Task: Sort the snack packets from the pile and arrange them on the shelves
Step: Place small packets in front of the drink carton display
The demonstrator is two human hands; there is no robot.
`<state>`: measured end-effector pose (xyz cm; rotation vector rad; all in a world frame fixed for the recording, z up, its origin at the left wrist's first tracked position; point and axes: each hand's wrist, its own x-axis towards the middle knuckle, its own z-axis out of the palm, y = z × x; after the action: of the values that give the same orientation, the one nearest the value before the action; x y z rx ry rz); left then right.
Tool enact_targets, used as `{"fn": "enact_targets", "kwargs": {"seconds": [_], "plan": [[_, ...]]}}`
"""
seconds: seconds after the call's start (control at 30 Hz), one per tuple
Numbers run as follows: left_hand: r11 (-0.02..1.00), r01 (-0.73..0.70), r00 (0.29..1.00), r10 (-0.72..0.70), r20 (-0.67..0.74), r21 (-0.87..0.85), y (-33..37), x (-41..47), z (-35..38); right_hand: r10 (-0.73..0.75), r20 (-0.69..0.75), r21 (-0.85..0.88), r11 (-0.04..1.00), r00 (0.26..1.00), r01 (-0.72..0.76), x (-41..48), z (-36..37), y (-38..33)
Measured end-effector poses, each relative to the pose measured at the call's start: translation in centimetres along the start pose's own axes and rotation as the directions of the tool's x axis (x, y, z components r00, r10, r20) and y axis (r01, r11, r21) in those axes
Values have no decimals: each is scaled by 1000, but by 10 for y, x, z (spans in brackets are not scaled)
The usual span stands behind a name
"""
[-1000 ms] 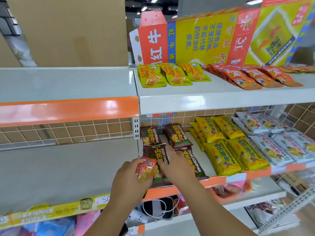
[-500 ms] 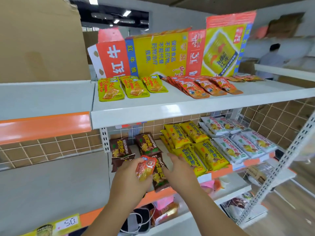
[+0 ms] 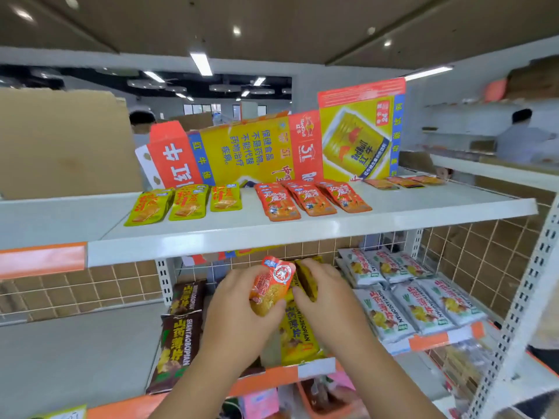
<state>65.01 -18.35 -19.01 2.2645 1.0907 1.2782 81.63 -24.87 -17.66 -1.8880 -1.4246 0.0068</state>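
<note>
Head: left hand (image 3: 239,316) grips orange packet (image 3: 270,287) (red-white seal); right hand (image 3: 328,297), yellow packet (image 3: 308,281).

The orange packet (image 3: 271,285) is glossy, crinkled plastic film. The upper shelf (image 3: 302,232) is smooth painted metal; the cardboard sheet (image 3: 60,140) looks matt.

A strip light (image 3: 201,64) glows on the tan ceiling (image 3: 302,19) above wire-grid back panels (image 3: 472,258).
</note>
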Motion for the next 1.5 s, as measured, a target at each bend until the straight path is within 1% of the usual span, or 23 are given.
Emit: {"fn": "enact_targets", "kwargs": {"seconds": [0.13, 0.23, 0.33, 0.43, 0.67, 0.83, 1.0, 1.1, 1.23, 1.33, 1.43, 1.5], "plan": [[993, -117, 991, 115, -75, -21, 67, 20, 6, -116, -90, 16, 993, 989, 118, 8, -65, 6], [988, -149, 984, 144, -103, -38, 109, 39, 12, -123, -131, -8, 992, 984, 123, 17, -110, 17], [983, -182, 977, 181, -115, 4, 142, 62, 22, -101, -166, -13, 995, 981, 100, 35, -148, 33], [977, -211, 973, 213, -86, 39, 166, 83, 32, -65, -199, -50, 997, 978, 56, 51, -181, 50], [969, -233, 972, 229, 53, 81, 205, 142, 65, -35, -238, -171, 985, 971, -6, 92, -241, 82], [977, -188, 971, 169, 170, 103, 219, 202, 97, 14, -234, -255, 964, 972, -75, 134, -270, 106], [990, -136, 948, 115, 297, 49, 240, 253, 130, 71, -224, -309, 941, 972, -140, 180, -282, 132], [991, -122, 932, 93, 349, 62, 245, 275, 152, 97, -215, -331, 929, 972, -166, 202, -287, 150], [983, -109, 925, 44, 378, 151, 247, 294, 179, 121, -164, -334, 927, 979, -170, 231, -290, 173], [947, -105, 908, -32, 417, 303, 248, 313, 205, 123, -102, -352, 924, 987, -151, 260, -293, 193], [918, -54, 911, -116, 396, 393, 250, 327, 235, 101, 0, -376, 922, 995, -94, 294, -297, 212], [904, -5, 911, -172, 374, 428, 255, 334, 252, 81, 100, -396, 918, 992, -35, 319, -301, 222]]}}
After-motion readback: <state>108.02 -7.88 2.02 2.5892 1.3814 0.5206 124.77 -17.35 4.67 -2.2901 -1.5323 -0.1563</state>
